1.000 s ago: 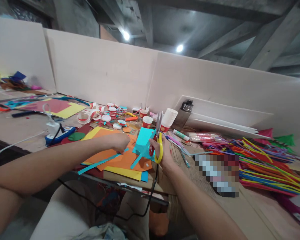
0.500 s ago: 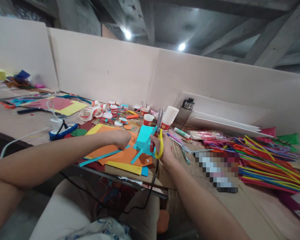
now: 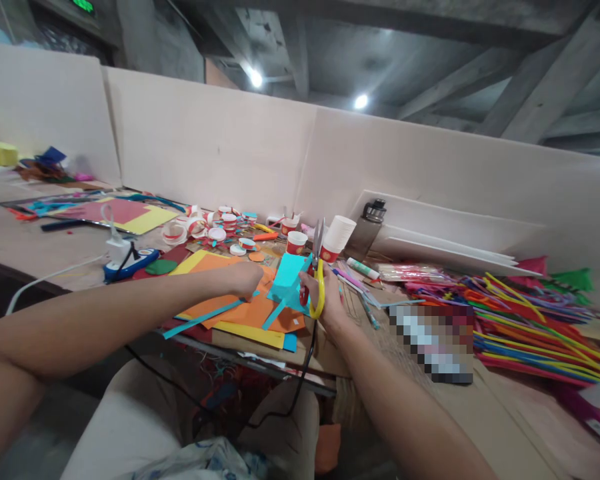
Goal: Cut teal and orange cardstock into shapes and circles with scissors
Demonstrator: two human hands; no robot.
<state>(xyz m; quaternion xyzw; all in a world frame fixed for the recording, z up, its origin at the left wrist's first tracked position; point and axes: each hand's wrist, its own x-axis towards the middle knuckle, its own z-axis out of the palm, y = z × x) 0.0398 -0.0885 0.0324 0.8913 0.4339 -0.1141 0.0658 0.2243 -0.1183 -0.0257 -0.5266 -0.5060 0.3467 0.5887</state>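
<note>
My right hand (image 3: 333, 301) is closed around the scissors (image 3: 321, 297), which have yellow and red handles. Their blades point upward, slightly apart at the tips. Behind the scissors lies a bright blue sheet of paper (image 3: 290, 272) with cut strips at its near edge. My left hand (image 3: 247, 279), its fingers curled together, is over the orange paper (image 3: 250, 315). A small blue bit shows by its fingertips, but what they hold is hidden. A long blue paper strip (image 3: 205, 320) runs across the near side of the orange sheets.
Paper cups (image 3: 296, 241) and a taller cup stack (image 3: 338, 237) stand behind the blue paper. Cut cup rings (image 3: 197, 227) lie left of them. A glue stick (image 3: 363, 269), a bottle (image 3: 367, 230) and pipe cleaners (image 3: 540, 333) are at right. A blue power strip (image 3: 133, 263) sits at left.
The head view has tilted up slightly, so the table sits a little lower in the picture. Both hands and the scissors stay almost in the same place.
</note>
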